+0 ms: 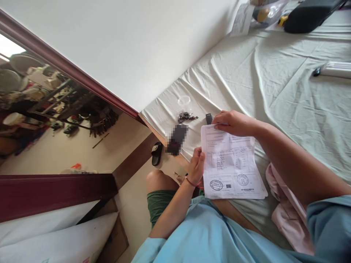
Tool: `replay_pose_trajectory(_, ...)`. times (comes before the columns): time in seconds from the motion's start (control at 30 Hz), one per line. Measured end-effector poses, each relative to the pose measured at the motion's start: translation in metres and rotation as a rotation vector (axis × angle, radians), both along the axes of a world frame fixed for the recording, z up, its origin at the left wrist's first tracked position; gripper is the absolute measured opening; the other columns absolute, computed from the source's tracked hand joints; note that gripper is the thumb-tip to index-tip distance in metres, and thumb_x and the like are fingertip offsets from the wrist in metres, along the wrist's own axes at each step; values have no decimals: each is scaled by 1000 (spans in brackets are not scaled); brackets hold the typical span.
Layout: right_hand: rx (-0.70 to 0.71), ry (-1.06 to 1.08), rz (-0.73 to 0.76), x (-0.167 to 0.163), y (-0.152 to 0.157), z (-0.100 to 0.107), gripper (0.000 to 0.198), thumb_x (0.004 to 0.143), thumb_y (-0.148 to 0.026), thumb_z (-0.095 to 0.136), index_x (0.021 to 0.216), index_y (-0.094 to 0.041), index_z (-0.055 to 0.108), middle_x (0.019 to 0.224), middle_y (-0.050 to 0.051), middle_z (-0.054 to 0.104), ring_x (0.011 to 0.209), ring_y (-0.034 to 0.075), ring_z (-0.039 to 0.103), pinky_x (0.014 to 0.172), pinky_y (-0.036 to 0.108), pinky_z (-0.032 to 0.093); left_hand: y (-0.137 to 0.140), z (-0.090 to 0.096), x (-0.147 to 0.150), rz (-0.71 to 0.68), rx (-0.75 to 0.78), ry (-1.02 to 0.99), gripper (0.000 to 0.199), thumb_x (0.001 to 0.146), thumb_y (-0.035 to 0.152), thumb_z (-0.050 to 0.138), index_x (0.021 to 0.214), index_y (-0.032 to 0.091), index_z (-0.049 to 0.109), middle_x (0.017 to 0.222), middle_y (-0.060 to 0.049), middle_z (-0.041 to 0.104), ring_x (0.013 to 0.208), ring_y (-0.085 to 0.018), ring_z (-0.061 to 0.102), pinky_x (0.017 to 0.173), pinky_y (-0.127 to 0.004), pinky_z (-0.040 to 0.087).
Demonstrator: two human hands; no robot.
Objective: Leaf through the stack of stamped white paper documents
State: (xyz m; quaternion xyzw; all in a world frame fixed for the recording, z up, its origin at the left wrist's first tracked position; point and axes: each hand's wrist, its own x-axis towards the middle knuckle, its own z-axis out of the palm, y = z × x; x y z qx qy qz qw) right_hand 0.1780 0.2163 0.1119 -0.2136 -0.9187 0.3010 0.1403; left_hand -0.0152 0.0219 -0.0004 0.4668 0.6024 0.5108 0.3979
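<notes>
A sheaf of printed papers [233, 160] with round stamps near its lower edge is held up over my lap and the bed. My left hand [196, 165] has its fingers closed on the left edge. At the top edge, my right hand [233, 122] pinches the sheets, its thumb in front. Just beyond the right fingers lies a small black object [208, 118], partly hidden. A bunch of keys [185, 116] and a clear round plastic piece [184, 100] rest farther off. Nearer the bed edge is a dark, pixelated rectangular object [177, 140].
The bed has a wrinkled pale sheet [246, 80]. Pink cloth [287, 215] lies by my right arm. A black case-like object [309, 16] and a clear bag [270, 14] sit at the far end. A black slipper [157, 154] is on the floor, beside a doorway.
</notes>
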Motion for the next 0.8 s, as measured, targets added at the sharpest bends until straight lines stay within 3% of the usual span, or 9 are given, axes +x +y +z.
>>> replay_pose_trajectory(0.07,22,12,11,-5,-5,-3,34,105,-34,46,107,-21,77,103,10,78,105,25,67,94,41,53,9,7,-1,3,11,-42,56,101,74,55,119,22,68,109,-8,75,98,-23,67,90,-34,53)
replay_pose_trajectory(0.27,227,-138,-144,-17,-22,-21,43,111,-37,37,108,-21,77,112,14,77,116,32,65,112,52,41,22,11,12,27,-39,-84,48,99,68,62,102,21,70,96,-7,74,91,-23,66,85,-35,54)
replay_pose_trajectory(0.57,124,-77,-102,-13,-23,-29,41,109,-35,40,100,-19,76,99,13,76,94,26,64,90,41,47,11,3,27,46,-41,-324,51,93,68,72,113,22,70,112,-9,78,101,-24,72,90,-36,59)
replay_pose_trajectory(0.67,100,-10,-72,-16,-22,-30,40,108,-35,42,96,-19,76,97,12,76,93,25,63,89,38,47,10,6,32,89,-122,-491,58,86,68,81,119,22,70,116,-10,80,107,-25,75,93,-37,61)
replay_pose_trajectory(0.8,89,-42,-67,-19,-23,-32,39,107,-37,44,95,-20,77,95,10,77,93,24,65,86,36,47,9,7,37,53,-260,-657,68,72,67,93,113,16,76,103,-13,84,103,-31,79,91,-42,63)
